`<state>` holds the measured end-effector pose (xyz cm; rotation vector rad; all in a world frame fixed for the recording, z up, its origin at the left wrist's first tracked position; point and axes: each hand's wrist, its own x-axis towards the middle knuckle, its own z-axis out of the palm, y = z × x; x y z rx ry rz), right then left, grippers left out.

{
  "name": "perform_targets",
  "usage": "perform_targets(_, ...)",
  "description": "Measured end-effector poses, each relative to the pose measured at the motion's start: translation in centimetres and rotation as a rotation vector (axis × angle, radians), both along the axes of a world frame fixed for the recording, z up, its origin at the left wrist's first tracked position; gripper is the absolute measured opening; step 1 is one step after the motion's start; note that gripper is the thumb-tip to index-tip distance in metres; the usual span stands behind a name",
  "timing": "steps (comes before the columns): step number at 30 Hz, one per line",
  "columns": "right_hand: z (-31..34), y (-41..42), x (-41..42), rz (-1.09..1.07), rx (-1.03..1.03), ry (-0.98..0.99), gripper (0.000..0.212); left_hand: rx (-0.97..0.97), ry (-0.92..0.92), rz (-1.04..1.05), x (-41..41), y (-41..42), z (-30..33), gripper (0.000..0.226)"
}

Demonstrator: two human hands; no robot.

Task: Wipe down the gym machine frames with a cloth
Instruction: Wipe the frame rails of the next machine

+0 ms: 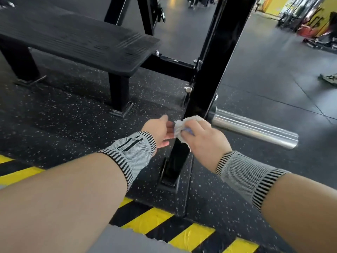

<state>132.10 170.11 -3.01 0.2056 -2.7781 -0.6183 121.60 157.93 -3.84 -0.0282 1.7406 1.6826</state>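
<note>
Right hand (201,136): fingers curled round white cloth (182,125), pressed on the black upright post (215,70), low down. Left hand (160,132): fingers relaxed, touching cloth's edge beside the post. Chrome peg (255,128): juts from the post just beyond the right hand; likely hazard, knuckles or cloth catching it on an upward stroke.

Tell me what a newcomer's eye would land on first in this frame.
Probably the two hands meeting mid-frame: the right hand grips a crumpled white cloth against the glossy black upright frame post, and the left hand touches the cloth's other side. Next, the shiny chrome weight peg sticking out to the right of the post, and the yellow-and-black hazard stripes along the floor edge below.
</note>
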Motion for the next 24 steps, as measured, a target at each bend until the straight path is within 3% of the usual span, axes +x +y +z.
perform_targets(6,-8.6,-2.7,2.0,-0.068,-0.155,-0.148,0.046,-0.275,0.023,-0.098,1.3,-0.1,-5.1,0.049)
perform_targets(13,-13.9,-3.3,3.0,0.007,-0.209,-0.331,0.036,-0.335,-0.151,-0.087,2.2,-0.5,-10.2,0.057)
perform_targets(15,-13.7,-3.0,2.8,0.013,-0.168,-0.385,0.039,-0.337,-0.155,-0.051,2.1,-0.4,-10.0,0.052)
perform_targets(20,-8.9,-1.2,1.3,0.057,-0.242,-0.222,0.034,-0.193,-0.128,0.031,1.5,-0.7,-6.6,0.015)
perform_targets(22,-5.1,-1.1,1.0,0.050,-0.232,-0.192,0.029,-0.142,-0.029,0.092,0.8,-0.8,-4.1,0.013)
perform_targets(24,-2.6,-0.9,0.2,-0.017,-0.303,-0.131,0.029,-0.141,0.072,0.147,0.2,-0.9,-1.4,0.026)
